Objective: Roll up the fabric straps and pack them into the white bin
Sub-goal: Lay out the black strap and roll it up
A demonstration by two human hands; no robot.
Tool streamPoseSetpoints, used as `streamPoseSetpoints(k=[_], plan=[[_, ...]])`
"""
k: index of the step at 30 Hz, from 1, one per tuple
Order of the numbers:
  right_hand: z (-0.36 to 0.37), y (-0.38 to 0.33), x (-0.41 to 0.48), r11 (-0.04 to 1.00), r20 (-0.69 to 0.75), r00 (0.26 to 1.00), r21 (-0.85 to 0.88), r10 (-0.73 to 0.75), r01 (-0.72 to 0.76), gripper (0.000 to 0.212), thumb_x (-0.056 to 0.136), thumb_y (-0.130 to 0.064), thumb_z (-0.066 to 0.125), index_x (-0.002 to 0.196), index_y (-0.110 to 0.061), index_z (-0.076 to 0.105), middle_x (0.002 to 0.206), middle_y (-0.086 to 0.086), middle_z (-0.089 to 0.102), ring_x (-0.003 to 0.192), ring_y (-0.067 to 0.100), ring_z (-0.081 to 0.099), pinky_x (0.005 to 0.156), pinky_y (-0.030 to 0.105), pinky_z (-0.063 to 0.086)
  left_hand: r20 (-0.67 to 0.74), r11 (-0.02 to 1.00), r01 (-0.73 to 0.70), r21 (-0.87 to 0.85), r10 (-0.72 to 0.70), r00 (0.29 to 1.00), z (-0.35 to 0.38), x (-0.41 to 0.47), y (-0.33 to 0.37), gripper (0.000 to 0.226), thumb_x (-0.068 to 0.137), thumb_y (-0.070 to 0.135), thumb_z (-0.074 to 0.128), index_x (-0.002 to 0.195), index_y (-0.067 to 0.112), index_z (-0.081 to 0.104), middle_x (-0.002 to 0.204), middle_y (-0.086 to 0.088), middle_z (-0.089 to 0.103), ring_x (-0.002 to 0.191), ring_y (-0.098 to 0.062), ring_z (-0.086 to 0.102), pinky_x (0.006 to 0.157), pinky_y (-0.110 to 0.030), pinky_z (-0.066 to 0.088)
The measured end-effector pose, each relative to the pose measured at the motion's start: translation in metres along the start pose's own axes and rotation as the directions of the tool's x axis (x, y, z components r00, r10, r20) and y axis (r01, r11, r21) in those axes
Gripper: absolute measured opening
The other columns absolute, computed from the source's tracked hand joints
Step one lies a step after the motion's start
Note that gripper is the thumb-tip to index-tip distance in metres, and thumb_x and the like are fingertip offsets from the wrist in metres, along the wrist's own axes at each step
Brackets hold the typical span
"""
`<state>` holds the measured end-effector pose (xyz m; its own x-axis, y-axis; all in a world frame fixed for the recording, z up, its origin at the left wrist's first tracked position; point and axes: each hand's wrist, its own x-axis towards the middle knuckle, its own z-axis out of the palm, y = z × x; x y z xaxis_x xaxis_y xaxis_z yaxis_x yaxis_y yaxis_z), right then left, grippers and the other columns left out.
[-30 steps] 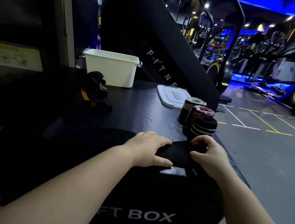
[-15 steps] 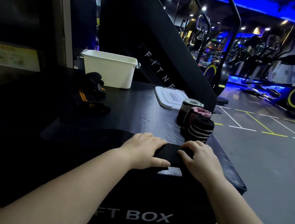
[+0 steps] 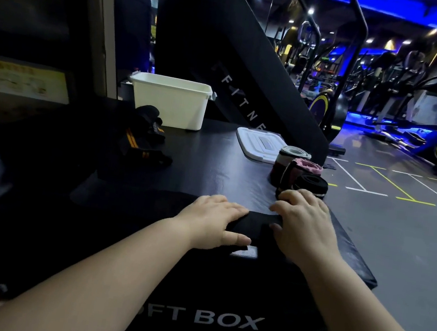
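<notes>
While the fingers (image 3: 230, 208) of the left hand (image 3: 213, 221) lie flat and close together on the black strap (image 3: 260, 221), thumb stretched along its near edge, the right hand (image 3: 303, 225) curls its fingers (image 3: 290, 201) over the strap's other end. Its thumb is tucked in, gripping what looks like a roll being started. If that grip slackens, the coil probably springs loose or winds crooked. The strap lies at the very front edge of the soft box (image 3: 212, 164), with a grey patch (image 3: 245, 251) hanging over the lip. A careless tug could pull it off. Just beyond the right knuckles stand three rolled straps (image 3: 306, 168), close to the box's right edge. A forward push while rolling could knock them to the floor. The white bin (image 3: 173, 102) sits well apart at the far side, and its inside is hidden.
</notes>
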<state>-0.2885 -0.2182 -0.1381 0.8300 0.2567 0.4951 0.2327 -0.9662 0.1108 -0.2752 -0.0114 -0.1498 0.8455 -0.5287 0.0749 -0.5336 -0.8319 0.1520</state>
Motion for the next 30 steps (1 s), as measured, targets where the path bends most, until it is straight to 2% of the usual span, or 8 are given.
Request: streamPoseSetpoints(k=[2,5,9,12,14,19,26,30], plan=[[-0.001,-0.013,0.005,0.997,0.039,0.996,0.039,-0.075,0.074,0.014,0.070,-0.020,0.073,0.084,-0.021,0.075,0.092,-0.001,0.067,0.095,0.027,0.061,0.075,0.035,0.050,-0.011,1.000,-0.002,0.008,0.002,1.000,0.002,-0.001,0.000,0.076,0.088,0.072,0.039,0.151,0.031,0.028,0.154,0.016,0.032,0.140,-0.014,0.025,0.113,-0.033,0.019],[0.011,-0.028,0.004,0.988,0.184,0.983,0.152,-0.014,-0.014,0.025,0.083,-0.017,0.055,0.100,-0.020,0.072,0.101,0.001,0.065,0.101,0.026,0.059,0.077,0.034,0.047,-0.025,1.000,0.013,0.018,-0.012,1.000,0.001,-0.004,0.002,0.077,0.088,0.071,0.042,0.151,0.029,0.027,0.155,0.012,0.033,0.141,-0.015,0.028,0.113,-0.033,0.021],[0.023,-0.026,-0.003,0.929,0.136,0.989,0.356,0.055,-0.101,0.029,0.079,-0.006,0.056,0.102,-0.016,0.072,0.100,0.008,0.066,0.098,0.033,0.060,0.083,0.040,0.050,-0.032,0.997,0.073,0.005,-0.073,0.997,-0.003,-0.012,0.000,0.082,0.087,0.071,0.044,0.151,0.022,0.027,0.154,0.005,0.034,0.140,-0.018,0.030,0.114,-0.036,0.023],[0.022,-0.027,-0.002,0.927,0.131,0.990,0.363,0.049,-0.094,0.026,0.086,-0.012,0.059,0.108,-0.020,0.071,0.103,0.007,0.066,0.099,0.032,0.059,0.086,0.038,0.048,-0.029,0.990,0.141,-0.008,-0.141,0.990,-0.003,-0.021,-0.010,0.086,0.085,0.074,0.042,0.152,0.022,0.026,0.155,0.006,0.033,0.142,-0.018,0.025,0.116,-0.035,0.019],[0.020,-0.030,0.002,0.927,0.149,0.988,0.363,0.044,-0.096,0.021,0.092,-0.030,0.059,0.108,-0.023,0.072,0.100,0.005,0.063,0.099,0.029,0.058,0.088,0.035,0.044,-0.017,0.988,0.154,-0.006,-0.155,0.988,-0.005,-0.025,-0.014,0.085,0.086,0.074,0.042,0.153,0.024,0.023,0.155,0.007,0.030,0.143,-0.016,0.022,0.116,-0.034,0.017],[0.017,-0.034,0.002,0.952,0.266,0.961,0.270,0.072,-0.146,0.036,0.092,-0.058,0.046,0.116,-0.036,0.063,0.108,-0.002,0.051,0.108,0.024,0.047,0.096,0.033,0.037,0.024,0.991,0.134,-0.006,-0.134,0.991,-0.009,-0.032,-0.016,0.080,0.090,0.069,0.040,0.154,0.027,0.019,0.159,0.011,0.024,0.146,-0.010,0.017,0.120,-0.035,0.005],[0.008,-0.038,0.006,0.963,0.359,0.932,0.227,0.054,-0.144,0.038,0.095,-0.057,0.041,0.129,-0.044,0.052,0.119,-0.002,0.046,0.119,0.024,0.040,0.103,0.036,0.035,0.075,0.987,0.156,-0.022,-0.154,0.985,-0.008,-0.053,-0.037,0.068,0.097,0.062,0.030,0.155,0.034,0.007,0.161,0.019,0.006,0.148,-0.002,-0.001,0.121,-0.037,-0.006],[0.004,-0.049,0.018,0.973,0.293,0.956,0.220,0.007,-0.074,0.033,0.094,-0.038,0.052,0.125,-0.034,0.060,0.118,0.001,0.050,0.119,0.024,0.044,0.099,0.031,0.039,0.071,0.986,0.164,-0.016,-0.162,0.984,-0.009,-0.051,-0.035,0.067,0.097,0.061,0.029,0.155,0.034,0.008,0.161,0.019,0.006,0.148,-0.003,0.000,0.121,-0.037,-0.004]])
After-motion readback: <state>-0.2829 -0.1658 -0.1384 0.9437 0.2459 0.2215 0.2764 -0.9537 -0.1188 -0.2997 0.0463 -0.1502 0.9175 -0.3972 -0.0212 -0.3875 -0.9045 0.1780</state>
